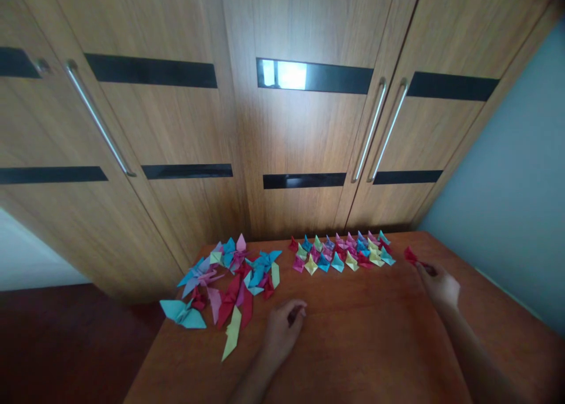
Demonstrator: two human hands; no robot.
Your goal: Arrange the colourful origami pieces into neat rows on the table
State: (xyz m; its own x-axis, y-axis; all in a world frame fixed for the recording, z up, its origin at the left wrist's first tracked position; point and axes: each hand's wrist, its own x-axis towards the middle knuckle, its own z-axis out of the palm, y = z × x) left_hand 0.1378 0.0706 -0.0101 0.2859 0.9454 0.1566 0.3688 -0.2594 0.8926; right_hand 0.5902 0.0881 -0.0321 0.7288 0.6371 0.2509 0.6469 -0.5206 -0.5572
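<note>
Our right hand [439,285] grasped a red folded paper [410,255] between thumb and fingers, holding it out past the fingertips, and we could not tell whether the paper touched the table [362,339]. Our left hand [285,327] hovered or rested over the wood, well apart from the right one. It was loosely curled, thumb and fingertips close together — whether they met, we could not tell.

Beyond and between our hands lay the rows of small folded papers [338,263], packed close in pink, red, blue, yellow, pale green and purple, their right end near the red paper we held. To the left of our left hand, and beyond it, larger folded papers [228,298] spread in a loose, overlapping cluster. Nearest the left hand on that side was a long yellow-green piece [232,333]; a light turquoise piece [183,314] lay farther left. Past everything, beyond both hands, we faced wooden cupboard doors [304,133] with metal handles — and to the right of our right hand rose a blue-grey wall [507,198].
</note>
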